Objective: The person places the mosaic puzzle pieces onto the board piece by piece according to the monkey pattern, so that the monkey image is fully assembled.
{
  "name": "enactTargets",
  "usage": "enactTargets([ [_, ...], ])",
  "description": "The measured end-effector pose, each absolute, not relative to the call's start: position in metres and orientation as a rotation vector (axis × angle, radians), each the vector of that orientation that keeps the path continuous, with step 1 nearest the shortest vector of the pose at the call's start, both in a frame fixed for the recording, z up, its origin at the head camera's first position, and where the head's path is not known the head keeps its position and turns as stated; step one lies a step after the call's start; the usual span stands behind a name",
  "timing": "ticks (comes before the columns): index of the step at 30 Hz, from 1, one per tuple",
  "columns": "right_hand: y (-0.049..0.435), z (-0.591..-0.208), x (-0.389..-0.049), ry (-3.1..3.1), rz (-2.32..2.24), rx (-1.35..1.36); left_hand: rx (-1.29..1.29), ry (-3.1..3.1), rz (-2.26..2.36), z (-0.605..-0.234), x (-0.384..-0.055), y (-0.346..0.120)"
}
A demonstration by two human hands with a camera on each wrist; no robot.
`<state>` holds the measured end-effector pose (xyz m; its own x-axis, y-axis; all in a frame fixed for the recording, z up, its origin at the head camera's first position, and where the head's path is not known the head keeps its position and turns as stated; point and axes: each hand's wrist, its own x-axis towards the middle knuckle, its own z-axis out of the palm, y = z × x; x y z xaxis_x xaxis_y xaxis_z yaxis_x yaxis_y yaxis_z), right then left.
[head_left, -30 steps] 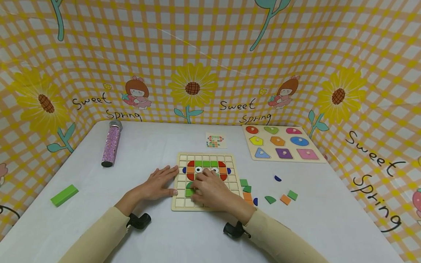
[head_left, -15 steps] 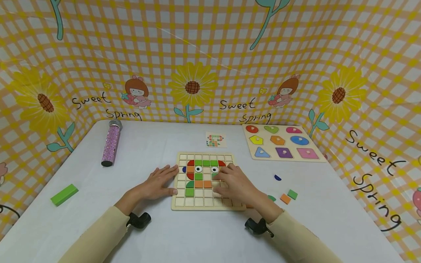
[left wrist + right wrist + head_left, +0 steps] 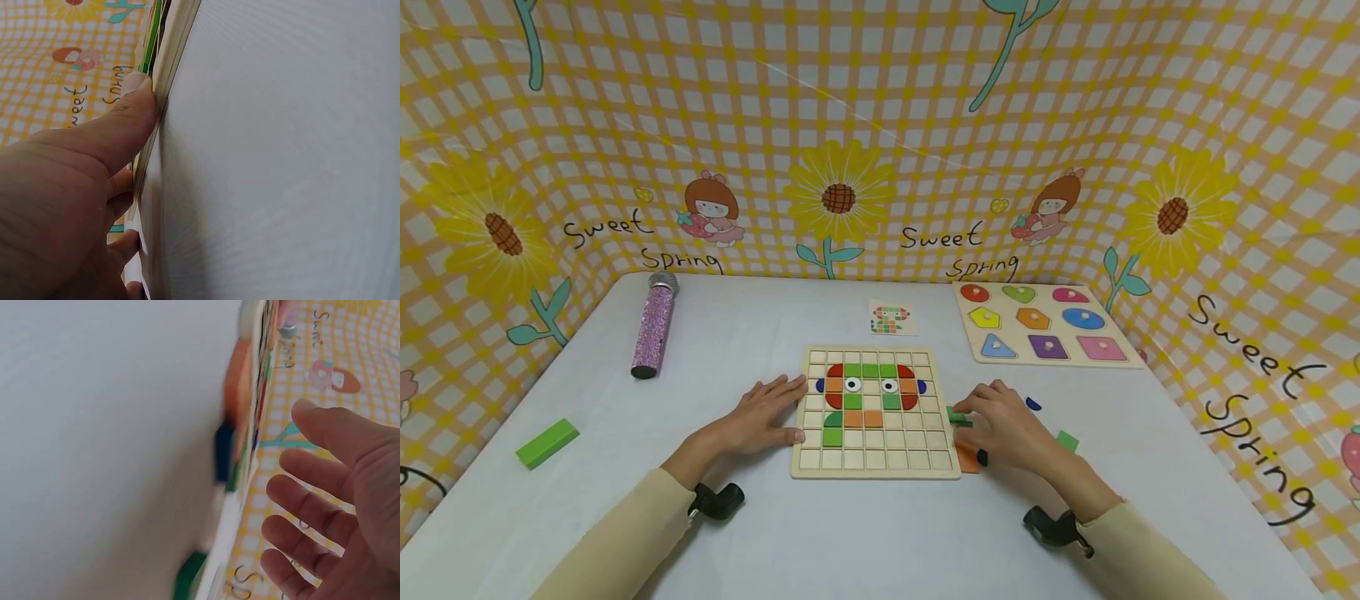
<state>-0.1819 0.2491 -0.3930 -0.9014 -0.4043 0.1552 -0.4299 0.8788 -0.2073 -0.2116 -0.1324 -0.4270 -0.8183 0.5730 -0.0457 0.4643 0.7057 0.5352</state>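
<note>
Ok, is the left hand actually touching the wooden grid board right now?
Touching. The left wrist view shows it: the left hand has its thumb against the edge of the grid board, with no gap between them.

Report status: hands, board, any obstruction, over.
Left hand against left edge of grid board. Right hand empty, at loose green pieces. Board partly filled. Nothing visibly blocking it.

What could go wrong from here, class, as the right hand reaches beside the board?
The right hand is close to loose green pieces, so it might scatter them. The left hand touches the grid board, so a push could slide it and perhaps jolt its orange tiles.
</note>
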Motion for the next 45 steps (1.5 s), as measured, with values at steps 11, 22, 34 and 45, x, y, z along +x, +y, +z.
enactTargets([
  [11,0.277,-0.398,-0.169,-2.947,0.312,0.636,0.795,2.687,0.79,-0.427,-0.212,-0.132],
  [22,0.275,-0.402,-0.174,-2.934,0.256,0.655,0.804,2.689,0.783,-0.427,-0.213,-0.132],
  [34,0.269,-0.405,-0.202,-2.945,0.233,0.596,0.801,2.682,0.79,-0.426,-0.212,-0.132],
  [45,0.255,-0.407,-0.221,-3.003,0.236,0.561,0.805,2.678,0.8,-0.426,-0.211,-0.132],
])
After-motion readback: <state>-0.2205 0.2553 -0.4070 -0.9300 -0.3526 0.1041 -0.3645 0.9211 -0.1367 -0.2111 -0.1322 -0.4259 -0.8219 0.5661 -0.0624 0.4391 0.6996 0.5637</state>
